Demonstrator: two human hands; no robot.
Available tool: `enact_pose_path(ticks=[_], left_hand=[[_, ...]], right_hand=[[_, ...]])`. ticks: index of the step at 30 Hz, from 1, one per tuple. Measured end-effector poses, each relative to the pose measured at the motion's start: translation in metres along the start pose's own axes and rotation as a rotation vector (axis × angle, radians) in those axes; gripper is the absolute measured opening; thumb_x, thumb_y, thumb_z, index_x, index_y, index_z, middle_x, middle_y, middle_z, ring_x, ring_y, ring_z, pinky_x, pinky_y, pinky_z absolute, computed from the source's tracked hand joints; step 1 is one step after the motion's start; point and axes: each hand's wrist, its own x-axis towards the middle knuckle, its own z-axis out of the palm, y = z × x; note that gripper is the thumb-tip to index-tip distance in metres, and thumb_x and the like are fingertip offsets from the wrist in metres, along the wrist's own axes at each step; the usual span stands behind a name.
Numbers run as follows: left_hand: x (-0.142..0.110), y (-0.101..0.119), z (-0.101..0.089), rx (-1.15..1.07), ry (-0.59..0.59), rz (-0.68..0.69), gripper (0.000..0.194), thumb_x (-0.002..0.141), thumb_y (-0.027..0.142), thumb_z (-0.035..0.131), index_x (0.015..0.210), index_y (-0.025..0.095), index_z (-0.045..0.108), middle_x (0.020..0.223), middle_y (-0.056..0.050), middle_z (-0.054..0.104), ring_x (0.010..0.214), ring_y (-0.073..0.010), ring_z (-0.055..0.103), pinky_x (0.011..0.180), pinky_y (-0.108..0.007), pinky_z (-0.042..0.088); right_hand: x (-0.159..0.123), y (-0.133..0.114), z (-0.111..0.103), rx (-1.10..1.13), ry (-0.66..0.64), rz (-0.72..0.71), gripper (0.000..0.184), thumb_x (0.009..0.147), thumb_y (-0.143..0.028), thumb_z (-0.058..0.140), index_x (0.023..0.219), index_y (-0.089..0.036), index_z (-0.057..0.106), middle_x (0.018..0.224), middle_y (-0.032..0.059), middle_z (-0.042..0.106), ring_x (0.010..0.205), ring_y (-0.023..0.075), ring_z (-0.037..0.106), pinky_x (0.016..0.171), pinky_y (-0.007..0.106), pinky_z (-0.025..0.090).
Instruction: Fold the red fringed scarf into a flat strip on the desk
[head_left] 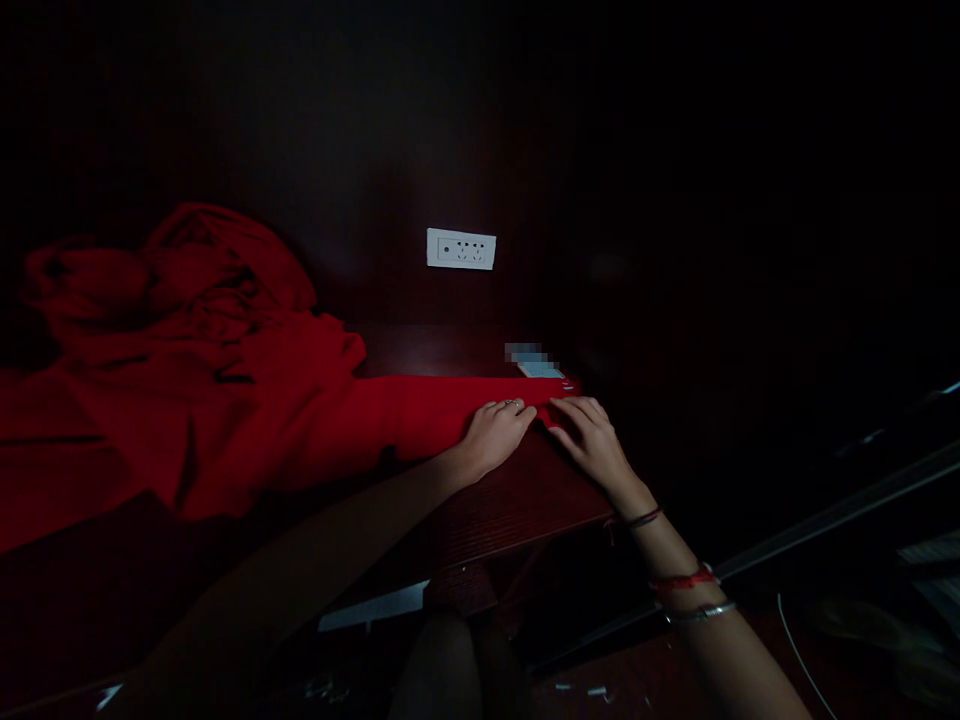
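Dark room, barely lit; white socket panel (461, 249) on the dark wall (352, 180) behind, dark reddish tabletop (480, 520) in front. Red cloth (439, 410) runs along the tabletop: big crumpled heap at left, flatter strip reaching right to the hands. Left hand (499, 438) lies on the strip near its right end, palm down, fingers bent, ring (514, 402) on one finger. Right hand (589, 432) just beside it at the strip's right end, thumb and fingers a narrow gap apart, cloth edge at the tips. Light's too poor to tell whether either hand actually grips the fabric or only touches it. Pale blue flat item (540, 366), partly pixelated, lies just beyond the strip's far edge. Right forearm: dark band (646, 518), red band (684, 580), silver bangle (701, 613).
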Motion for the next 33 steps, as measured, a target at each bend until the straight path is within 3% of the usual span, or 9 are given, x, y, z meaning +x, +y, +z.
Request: enact_pose_path(ticks=[2, 5, 13, 15, 19, 21, 27, 30, 33], left_hand=[[0.000, 0.000, 0.001, 0.004, 0.002, -0.002, 0.017, 0.085, 0.020, 0.037, 0.093, 0.017, 0.051, 0.088, -0.004, 0.057, 0.079, -0.0161, 0.055, 0.069, -0.027, 0.043], [0.000, 0.001, 0.001, -0.002, -0.003, -0.006, 0.016, 0.085, 0.021, 0.037, 0.089, 0.016, 0.052, 0.086, -0.004, 0.057, 0.079, -0.0162, 0.056, 0.068, -0.027, 0.044], [-0.009, -0.005, -0.007, 0.033, -0.059, -0.068, 0.012, 0.083, 0.018, 0.041, 0.091, 0.016, 0.049, 0.093, -0.005, 0.056, 0.082, -0.0170, 0.056, 0.067, -0.027, 0.044], [-0.015, -0.007, -0.009, 0.055, -0.054, -0.053, 0.013, 0.082, 0.016, 0.040, 0.092, 0.017, 0.049, 0.093, -0.005, 0.056, 0.082, -0.0171, 0.056, 0.066, -0.028, 0.044], [-0.020, -0.006, -0.010, 0.070, -0.064, -0.044, 0.017, 0.083, 0.015, 0.039, 0.095, 0.018, 0.050, 0.092, -0.005, 0.057, 0.082, -0.0172, 0.056, 0.066, -0.028, 0.045], [-0.019, -0.004, -0.010, 0.064, -0.079, -0.029, 0.017, 0.082, 0.015, 0.040, 0.096, 0.017, 0.050, 0.093, -0.005, 0.057, 0.083, -0.0170, 0.055, 0.065, -0.027, 0.045], [-0.027, -0.007, -0.016, 0.060, -0.079, 0.008, 0.017, 0.085, 0.024, 0.037, 0.093, 0.017, 0.051, 0.093, -0.006, 0.056, 0.085, -0.0179, 0.054, 0.067, -0.028, 0.044], [-0.040, -0.015, -0.019, 0.077, -0.078, 0.006, 0.015, 0.084, 0.019, 0.038, 0.091, 0.017, 0.051, 0.091, -0.005, 0.056, 0.084, -0.0175, 0.054, 0.067, -0.027, 0.043], [-0.048, -0.018, -0.021, 0.079, -0.098, -0.011, 0.013, 0.082, 0.016, 0.041, 0.090, 0.017, 0.051, 0.091, -0.005, 0.056, 0.084, -0.0173, 0.054, 0.067, -0.027, 0.043]], right_hand=[[0.002, -0.005, -0.001, -0.021, -0.062, -0.057, 0.045, 0.076, -0.040, 0.049, 0.115, -0.018, 0.044, 0.104, 0.0094, 0.053, 0.094, 0.0227, 0.046, 0.078, 0.037, 0.036], [0.004, -0.008, 0.001, -0.083, -0.102, -0.106, 0.032, 0.080, -0.035, 0.046, 0.105, -0.017, 0.053, 0.092, 0.0083, 0.058, 0.084, 0.0204, 0.049, 0.075, 0.035, 0.036], [-0.006, 0.011, 0.003, -0.193, 0.190, 0.098, 0.024, 0.084, -0.020, 0.035, 0.093, -0.016, 0.058, 0.083, 0.0085, 0.061, 0.075, 0.0188, 0.053, 0.067, 0.031, 0.038], [-0.005, 0.008, 0.001, -0.193, 0.146, 0.074, 0.024, 0.083, -0.020, 0.037, 0.096, -0.016, 0.057, 0.086, 0.0087, 0.060, 0.078, 0.0197, 0.052, 0.068, 0.032, 0.037], [0.004, -0.008, 0.000, -0.191, -0.064, -0.146, 0.033, 0.079, -0.022, 0.045, 0.110, -0.016, 0.049, 0.102, 0.0098, 0.055, 0.093, 0.0221, 0.047, 0.079, 0.037, 0.033], [0.006, -0.012, 0.001, -0.209, -0.117, -0.222, 0.028, 0.080, -0.021, 0.044, 0.106, -0.017, 0.052, 0.097, 0.0082, 0.058, 0.089, 0.0205, 0.047, 0.080, 0.036, 0.031], [-0.001, 0.003, 0.000, -0.255, 0.015, -0.069, 0.024, 0.084, -0.017, 0.036, 0.085, -0.016, 0.060, 0.067, 0.0052, 0.058, 0.067, 0.0163, 0.048, 0.069, 0.031, 0.034], [-0.001, 0.002, 0.000, -0.243, -0.012, -0.046, 0.022, 0.083, -0.022, 0.039, 0.091, -0.016, 0.059, 0.076, 0.0066, 0.060, 0.075, 0.0180, 0.049, 0.070, 0.032, 0.033], [0.005, -0.011, 0.002, -0.174, -0.111, -0.183, 0.030, 0.081, -0.031, 0.044, 0.107, -0.018, 0.051, 0.098, 0.0083, 0.058, 0.091, 0.0202, 0.046, 0.079, 0.036, 0.031]])
